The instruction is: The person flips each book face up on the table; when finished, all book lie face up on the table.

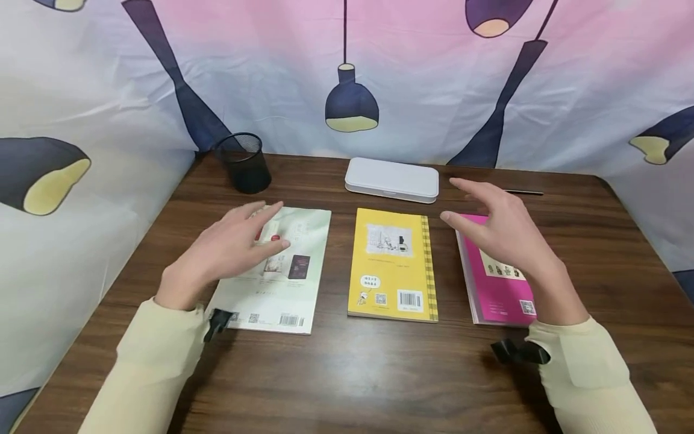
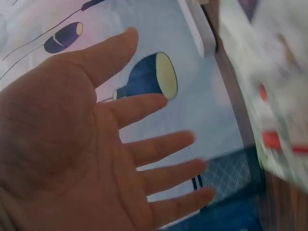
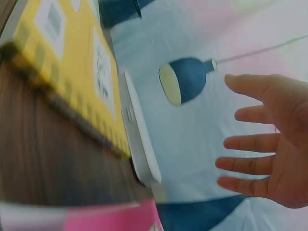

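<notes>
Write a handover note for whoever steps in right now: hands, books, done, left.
Left hand: open, fingers straight, holds nothing, over the white book.
Right hand: open, holds nothing, over the pink book.
Yellow book lies flat between the two, untouched.
White case and mesh cup stand behind the books; a pen lies at far right.
Done: nothing gripped.
Left: all three books still lie flat, side by side, on the table.

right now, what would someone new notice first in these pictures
Three books lie in a row on the wooden table: a pale green book on the left, a yellow book in the middle and a pink book on the right. The left hand hovers open over the green one, the right hand over the pink one. Behind them sit a white case and a black mesh cup.
</notes>
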{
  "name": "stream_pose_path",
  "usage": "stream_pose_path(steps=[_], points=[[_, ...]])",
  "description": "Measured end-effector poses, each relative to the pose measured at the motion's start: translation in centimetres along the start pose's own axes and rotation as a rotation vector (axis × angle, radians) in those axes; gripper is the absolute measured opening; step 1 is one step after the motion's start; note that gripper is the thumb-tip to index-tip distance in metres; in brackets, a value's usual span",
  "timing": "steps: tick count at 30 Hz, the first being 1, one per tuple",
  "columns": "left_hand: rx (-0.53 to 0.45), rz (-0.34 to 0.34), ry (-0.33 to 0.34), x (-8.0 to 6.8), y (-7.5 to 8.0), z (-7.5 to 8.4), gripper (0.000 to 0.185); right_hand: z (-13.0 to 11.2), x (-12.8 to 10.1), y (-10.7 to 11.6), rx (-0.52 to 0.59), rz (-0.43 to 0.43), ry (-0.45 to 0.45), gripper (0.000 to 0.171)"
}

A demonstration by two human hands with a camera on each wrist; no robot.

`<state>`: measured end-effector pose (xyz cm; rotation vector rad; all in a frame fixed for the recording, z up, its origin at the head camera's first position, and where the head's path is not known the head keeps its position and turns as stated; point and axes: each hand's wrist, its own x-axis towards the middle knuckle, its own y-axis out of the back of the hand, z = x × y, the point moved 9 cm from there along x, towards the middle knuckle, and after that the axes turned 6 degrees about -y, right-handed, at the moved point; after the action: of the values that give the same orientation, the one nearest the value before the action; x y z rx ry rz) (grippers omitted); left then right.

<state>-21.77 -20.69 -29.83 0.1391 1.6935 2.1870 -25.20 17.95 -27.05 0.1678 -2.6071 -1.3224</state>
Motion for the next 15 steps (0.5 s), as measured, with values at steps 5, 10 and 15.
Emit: stream_pose_path(steps=[5,10,15], points=[[0.029,-0.050,0.076,-2.9,-0.9,-2.5,0.087,-2.4,1.1,-0.7,0.130,0.026,0.009,0.056],[-0.001,-0.087,0.087,-5.4,-2.6,-4.3,0.091,-3.7,2.6,-3.3,0.185,-0.068,-0.031,0.055],[-0.045,-0.095,0.099,-7.5,-3.9,-5.7,0.085,-4.7,4.1,-6.9,0.280,-0.173,-0.030,0.051]])
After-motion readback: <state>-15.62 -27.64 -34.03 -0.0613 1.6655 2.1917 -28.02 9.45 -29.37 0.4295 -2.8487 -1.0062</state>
